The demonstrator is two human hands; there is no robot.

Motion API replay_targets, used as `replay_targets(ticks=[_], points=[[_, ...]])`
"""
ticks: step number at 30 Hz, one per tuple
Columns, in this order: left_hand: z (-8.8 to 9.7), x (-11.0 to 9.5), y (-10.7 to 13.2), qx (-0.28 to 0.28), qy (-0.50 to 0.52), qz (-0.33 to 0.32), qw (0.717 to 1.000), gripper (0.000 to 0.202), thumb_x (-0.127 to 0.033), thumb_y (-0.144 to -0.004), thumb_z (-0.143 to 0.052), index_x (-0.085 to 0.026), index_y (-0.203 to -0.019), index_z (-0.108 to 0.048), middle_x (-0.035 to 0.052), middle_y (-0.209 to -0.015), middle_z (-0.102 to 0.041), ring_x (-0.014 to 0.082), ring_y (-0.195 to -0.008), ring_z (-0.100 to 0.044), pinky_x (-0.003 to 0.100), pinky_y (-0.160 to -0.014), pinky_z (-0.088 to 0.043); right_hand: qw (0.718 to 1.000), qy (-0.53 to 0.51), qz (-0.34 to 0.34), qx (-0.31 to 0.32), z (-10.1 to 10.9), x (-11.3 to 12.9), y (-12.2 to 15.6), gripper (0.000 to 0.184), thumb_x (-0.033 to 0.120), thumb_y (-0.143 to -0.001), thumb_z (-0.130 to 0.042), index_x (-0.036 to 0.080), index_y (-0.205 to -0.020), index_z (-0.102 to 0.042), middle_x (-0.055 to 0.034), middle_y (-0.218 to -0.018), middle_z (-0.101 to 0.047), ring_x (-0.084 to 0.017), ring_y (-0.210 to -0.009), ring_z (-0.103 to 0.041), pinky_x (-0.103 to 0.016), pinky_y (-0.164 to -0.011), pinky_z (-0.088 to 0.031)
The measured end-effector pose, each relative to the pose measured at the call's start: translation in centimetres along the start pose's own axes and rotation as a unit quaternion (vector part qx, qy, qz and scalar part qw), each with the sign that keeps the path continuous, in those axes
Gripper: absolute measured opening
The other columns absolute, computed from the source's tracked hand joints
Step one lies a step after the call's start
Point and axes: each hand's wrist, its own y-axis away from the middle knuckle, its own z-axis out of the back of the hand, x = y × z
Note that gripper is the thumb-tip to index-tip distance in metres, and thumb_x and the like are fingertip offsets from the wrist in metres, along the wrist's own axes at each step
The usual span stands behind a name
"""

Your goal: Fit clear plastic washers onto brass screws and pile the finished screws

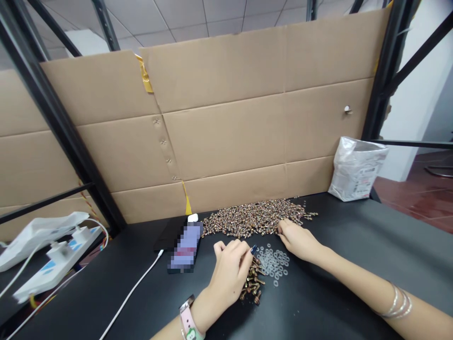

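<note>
Hands apart: my left hand [230,271] sits beside a small heap of bronze screws [252,285], my right hand [297,241] just above clear plastic rings [273,264]; any grip undeterminable.

My black workbench [354,245] carries a big heap of bronze-coloured screws [251,218], a smaller pile of screws [252,286], clear washers [273,263], a pixelated phone [186,247], a white charging cable [136,293] and a printed plastic bag [356,169]
</note>
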Motion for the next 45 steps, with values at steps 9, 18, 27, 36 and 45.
replay_targets(ticks=[9,18,27,36,45], points=[[-0.5,0.1,0.0,-0.017,0.085,0.011,0.996,0.021,-0.035,-0.086,-0.050,-0.019,-0.074,-0.049,-0.0045,-0.068,-0.051,0.0110,-0.063,-0.043,0.032,-0.073,-0.026,0.960,-0.274,0.049,0.017,1.9,1.6,1.0,0.007,0.022,-0.084,-0.044,0.018,-0.082,-0.049,-0.0015,-0.073,-0.053,-0.015,-0.065,-0.049,-0.026,-0.061,-0.037],[0.9,-1.0,0.4,0.074,0.086,-0.078,0.991,0.026,-0.034,-0.095,-0.029,-0.020,-0.084,-0.048,0.0000,-0.079,-0.051,0.0151,-0.073,-0.043,0.033,-0.075,-0.029,0.776,-0.568,0.087,0.261,3.2,5.2,2.8,0.025,0.041,-0.082,-0.055,0.016,-0.082,-0.052,0.0036,-0.061,-0.052,-0.009,-0.055,-0.045,-0.022,-0.055,-0.034],[0.1,-1.2,0.6,0.013,-0.003,-0.109,0.994,0.026,-0.027,-0.096,-0.029,-0.019,-0.077,-0.046,0.0011,-0.076,-0.051,0.0158,-0.073,-0.044,0.033,-0.071,-0.028,0.758,-0.620,-0.027,0.202,0.8,7.5,3.5,0.048,0.057,-0.085,-0.036,0.017,-0.061,-0.046,0.0046,-0.047,-0.042,-0.007,-0.038,-0.035,-0.021,-0.040,-0.026],[-0.2,-1.8,0.8,-0.001,-0.014,-0.066,0.998,0.030,-0.023,-0.096,-0.025,-0.018,-0.071,-0.041,-0.0002,-0.072,-0.050,0.0146,-0.069,-0.042,0.033,-0.068,-0.026,0.704,-0.693,-0.072,0.141,-0.3,9.2,4.4,0.042,0.056,-0.078,-0.051,0.020,-0.064,-0.035,0.0083,-0.054,-0.031,-0.004,-0.042,-0.024,-0.018,-0.040,-0.017],[-1.5,-1.4,0.9,-0.017,0.046,-0.071,0.996,0.030,-0.019,-0.096,-0.019,-0.018,-0.073,-0.039,0.0008,-0.074,-0.047,0.0154,-0.069,-0.039,0.033,-0.071,-0.028,0.771,-0.628,-0.003,0.103,-0.8,8.8,4.6,0.043,0.055,-0.089,-0.033,0.020,-0.065,-0.035,0.0056,-0.059,-0.033,-0.008,-0.049,-0.028,-0.021,-0.045,-0.024]])
